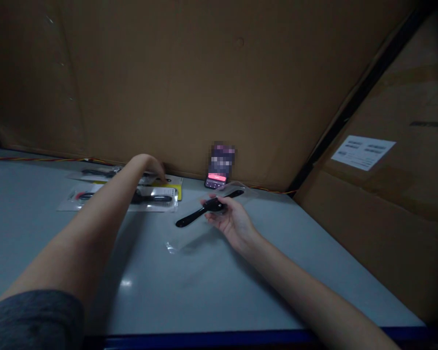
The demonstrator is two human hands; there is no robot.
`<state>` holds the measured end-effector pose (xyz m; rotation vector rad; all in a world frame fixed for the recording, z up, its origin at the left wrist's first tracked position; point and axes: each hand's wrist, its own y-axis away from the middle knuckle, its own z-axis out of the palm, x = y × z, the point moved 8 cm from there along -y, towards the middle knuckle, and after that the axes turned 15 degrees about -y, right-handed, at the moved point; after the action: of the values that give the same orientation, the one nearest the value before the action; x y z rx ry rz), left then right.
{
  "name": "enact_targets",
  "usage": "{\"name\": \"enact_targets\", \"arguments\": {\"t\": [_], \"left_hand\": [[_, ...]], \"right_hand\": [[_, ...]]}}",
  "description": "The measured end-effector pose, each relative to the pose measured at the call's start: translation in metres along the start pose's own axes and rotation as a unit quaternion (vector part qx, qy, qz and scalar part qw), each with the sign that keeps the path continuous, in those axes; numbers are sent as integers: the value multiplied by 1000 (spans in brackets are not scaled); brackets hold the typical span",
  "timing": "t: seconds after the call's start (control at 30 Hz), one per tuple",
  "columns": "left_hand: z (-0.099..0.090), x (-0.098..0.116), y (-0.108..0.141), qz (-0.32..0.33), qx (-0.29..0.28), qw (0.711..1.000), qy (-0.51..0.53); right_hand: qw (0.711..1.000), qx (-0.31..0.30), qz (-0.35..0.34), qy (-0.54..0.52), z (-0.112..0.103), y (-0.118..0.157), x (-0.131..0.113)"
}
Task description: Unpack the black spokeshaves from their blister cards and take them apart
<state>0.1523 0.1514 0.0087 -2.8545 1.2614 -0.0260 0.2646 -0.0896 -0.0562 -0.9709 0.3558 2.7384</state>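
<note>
My right hand [237, 226] is closed around the middle of a long black two-armed tool [191, 217] with a rounded centre. A clear plastic sleeve [182, 242] surrounds the tool, which is held tilted above the table. At the back left, my left hand [151, 165] bends down over several flat packages; its fingers are mostly hidden behind the wrist, so their grip does not show. One clear-fronted package [163, 199] with a black handled item lies under my left forearm. Behind it is another package [95, 172], partly overlapping a yellow-edged card [178, 191].
A lit phone [219, 167] leans against the cardboard wall [190, 87] at the back. The grey tabletop [190, 296] ends at a blue front edge. On the right stands a cardboard panel with a white label [363, 152]. Thin red-yellow wires [40, 159] run along the rear edge.
</note>
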Motion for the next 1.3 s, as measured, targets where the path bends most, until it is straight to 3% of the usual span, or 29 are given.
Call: {"name": "enact_targets", "arguments": {"t": [0.1, 0.23, 0.37, 0.47, 0.57, 0.67, 0.73, 0.87, 1.0, 1.13, 1.3], "left_hand": [[15, -10, -4, -27, -87, 996, -15], [15, -18, -10, -42, -65, 997, -17], [-4, -25, -7, -53, 23, 998, 1], [-38, -16, 10, -22, 148, 989, 10], [-69, 13, 42, 16, 262, 962, -72], [-80, 57, 79, 61, 329, 922, -196], [-74, 81, 98, 82, 324, 911, -241], [-52, 108, 125, 114, 299, 902, -288], [-22, 110, 140, 104, 276, 907, -300], [4, 112, 152, 106, 239, 924, -280], [9, 109, 161, 135, 238, 935, -227]], "right_hand": [[1000, -3, 1, 1, -2, -2, 2], [1000, -5, -1, 7, -8, -9, 3], [1000, -3, -5, 9, -8, -10, 3], [1000, 3, -9, 12, -4, -6, 2], [1000, 10, -14, 9, -1, -2, 2], [999, 27, -27, -8, -4, -3, -2], [997, 42, -56, -21, -9, -6, -10], [985, 80, -145, -39, -24, -12, -34], [975, 101, -190, -47, -31, -16, -51], [974, 105, -192, -55, -29, -13, -52], [978, 89, -185, -48, -23, -10, -45]]}}
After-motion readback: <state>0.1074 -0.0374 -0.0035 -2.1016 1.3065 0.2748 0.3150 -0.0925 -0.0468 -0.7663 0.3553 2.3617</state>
